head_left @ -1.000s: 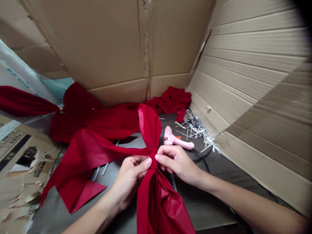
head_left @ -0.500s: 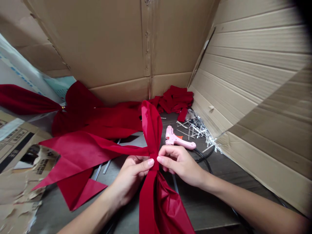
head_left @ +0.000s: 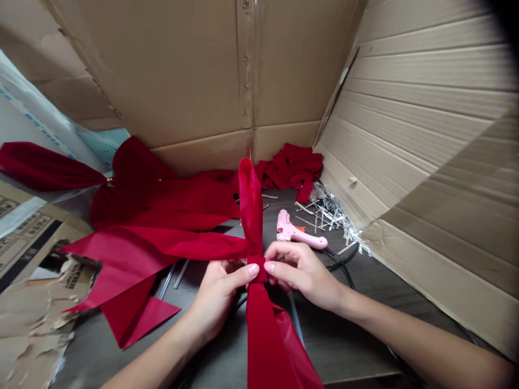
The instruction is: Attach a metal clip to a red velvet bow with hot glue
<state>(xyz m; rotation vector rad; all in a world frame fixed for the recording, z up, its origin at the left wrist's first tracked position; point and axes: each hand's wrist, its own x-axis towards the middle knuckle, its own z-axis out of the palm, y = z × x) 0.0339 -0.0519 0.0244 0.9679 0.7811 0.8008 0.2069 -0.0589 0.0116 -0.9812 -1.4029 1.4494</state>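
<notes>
Brown cardboard panels (head_left: 170,70) wall in the back and right of the dark bench (head_left: 348,346), and at its front, between the person's two hands, is a red bow (head_left: 252,216). From where I stand, the left hand (head_left: 214,292) has its fingers closed around the bow's middle, thumb pressed flat on the band (head_left: 256,270) there. The right hand (head_left: 306,275) pinches the band's right edge between thumb and forefinger. One narrow loop points away from the person, one tail stretches left, and another runs down out of sight. Just beyond the right hand lies a pink glue gun (head_left: 300,235), with silvery strips (head_left: 330,213) scattered behind it. Red fabric pieces (head_left: 290,165) are heaped at the back, and a torn carton (head_left: 28,308) sits at left.
</notes>
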